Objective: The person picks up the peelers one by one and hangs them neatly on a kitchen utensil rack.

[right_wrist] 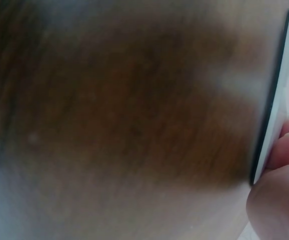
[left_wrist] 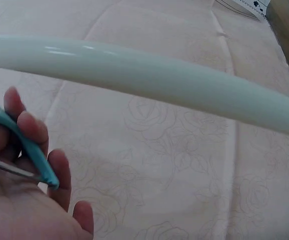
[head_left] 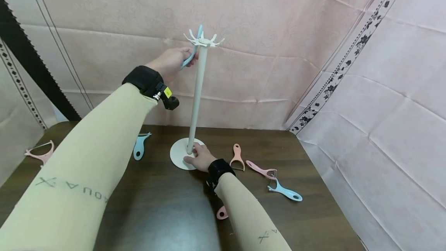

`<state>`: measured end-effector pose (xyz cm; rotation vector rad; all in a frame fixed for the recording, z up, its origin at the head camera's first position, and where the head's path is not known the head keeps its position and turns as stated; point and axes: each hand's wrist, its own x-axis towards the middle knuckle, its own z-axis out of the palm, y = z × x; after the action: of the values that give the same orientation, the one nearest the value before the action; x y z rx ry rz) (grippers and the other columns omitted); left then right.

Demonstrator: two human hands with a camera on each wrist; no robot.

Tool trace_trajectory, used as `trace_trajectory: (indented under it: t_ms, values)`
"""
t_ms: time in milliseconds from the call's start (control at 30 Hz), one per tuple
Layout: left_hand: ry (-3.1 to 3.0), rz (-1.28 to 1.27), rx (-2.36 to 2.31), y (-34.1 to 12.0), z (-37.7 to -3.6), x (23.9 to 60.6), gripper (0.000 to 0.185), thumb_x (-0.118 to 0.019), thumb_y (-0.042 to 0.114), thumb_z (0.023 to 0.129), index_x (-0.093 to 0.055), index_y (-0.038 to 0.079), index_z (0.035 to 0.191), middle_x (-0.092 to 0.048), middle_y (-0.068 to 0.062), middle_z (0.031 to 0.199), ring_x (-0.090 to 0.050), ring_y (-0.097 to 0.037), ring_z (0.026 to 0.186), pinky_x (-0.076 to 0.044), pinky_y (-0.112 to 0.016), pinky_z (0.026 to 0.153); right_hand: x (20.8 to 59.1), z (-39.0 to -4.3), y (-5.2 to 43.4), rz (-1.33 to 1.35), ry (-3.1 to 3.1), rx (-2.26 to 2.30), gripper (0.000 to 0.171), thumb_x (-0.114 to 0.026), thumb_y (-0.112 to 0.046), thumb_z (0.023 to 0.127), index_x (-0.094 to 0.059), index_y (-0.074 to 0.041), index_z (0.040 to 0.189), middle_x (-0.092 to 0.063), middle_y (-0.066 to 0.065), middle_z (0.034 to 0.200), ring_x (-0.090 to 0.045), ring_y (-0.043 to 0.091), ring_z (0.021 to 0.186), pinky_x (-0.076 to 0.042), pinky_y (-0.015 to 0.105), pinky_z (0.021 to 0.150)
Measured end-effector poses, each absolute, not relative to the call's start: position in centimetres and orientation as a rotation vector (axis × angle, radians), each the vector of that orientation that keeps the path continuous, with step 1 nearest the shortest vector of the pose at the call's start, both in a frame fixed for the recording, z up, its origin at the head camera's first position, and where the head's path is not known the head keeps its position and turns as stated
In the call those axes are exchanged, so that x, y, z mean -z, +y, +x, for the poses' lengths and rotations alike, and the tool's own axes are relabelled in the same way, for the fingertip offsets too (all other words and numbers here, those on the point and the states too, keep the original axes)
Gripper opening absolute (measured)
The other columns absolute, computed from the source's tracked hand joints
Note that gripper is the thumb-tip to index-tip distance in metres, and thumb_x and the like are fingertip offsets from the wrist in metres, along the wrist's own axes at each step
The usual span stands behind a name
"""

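Note:
A white stand (head_left: 197, 96) rises from a round base (head_left: 178, 152) on the table, with a ring of curved hooks (head_left: 204, 42) on top. My left hand (head_left: 170, 62) holds a light blue peeler (head_left: 188, 59) beside the hooks; its handle rises behind them. Whether it hangs on a hook I cannot tell. In the left wrist view, the peeler's forked head (left_wrist: 27, 145) and metal blade lie against the palm and fingers, near the pole (left_wrist: 134, 75). Low down, my right hand (head_left: 202, 159) rests on the base beside the pole's foot, its thumb spread out.
On the brown table (head_left: 167, 204) lie a blue peeler (head_left: 138, 149) left of the stand, and an orange-pink one (head_left: 237, 154), a pink one (head_left: 259, 169) and another blue one (head_left: 287, 193) to its right. A pink peeler (head_left: 45, 152) is far left. A pink handle (head_left: 222, 213) shows beside the right forearm.

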<state>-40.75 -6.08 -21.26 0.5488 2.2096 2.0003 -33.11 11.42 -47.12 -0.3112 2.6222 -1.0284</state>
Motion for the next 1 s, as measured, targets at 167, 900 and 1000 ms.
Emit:
trace_trajectory:
  t_ms: [167, 900, 1000]
  values:
    - [2.075, 0.495, -2.092, -6.2, -40.5, 20.7, 0.023, -0.031, 0.01, 0.104, -0.053, 0.002, 0.104, -0.049, -0.004, 0.099, -0.044, -0.018, 0.095, -0.031, -0.03, 0.092, 47.1, -33.2, 11.3, -0.312, 2.63, 1.021, 0.056, -0.066, -0.037, 0.092, -0.044, -0.019, 0.141, -0.047, 0.007, 0.122, -0.045, 0.021, 0.113, -0.039, 0.041, 0.095]
    - [1.953, 0.607, -2.111, -6.7, -42.1, 20.5, 0.03, -0.03, 0.003, 0.098, -0.053, 0.001, 0.08, -0.051, -0.007, 0.076, -0.046, -0.023, 0.075, -0.027, -0.029, 0.062, 47.4, -33.1, 10.9, -0.295, 2.669, 1.001, 0.057, -0.067, -0.037, 0.091, -0.045, -0.019, 0.14, -0.047, 0.008, 0.123, -0.044, 0.021, 0.111, -0.038, 0.04, 0.095]
    - [1.927, 0.612, -2.141, -6.1, -42.1, 20.7, 0.028, -0.029, 0.0, 0.096, -0.048, 0.002, 0.075, -0.05, -0.006, 0.075, -0.048, -0.023, 0.074, -0.034, -0.028, 0.067, 47.4, -33.1, 11.1, -0.293, 2.683, 0.996, 0.056, -0.067, -0.037, 0.091, -0.046, -0.018, 0.138, -0.048, 0.008, 0.121, -0.044, 0.021, 0.109, -0.038, 0.039, 0.094]
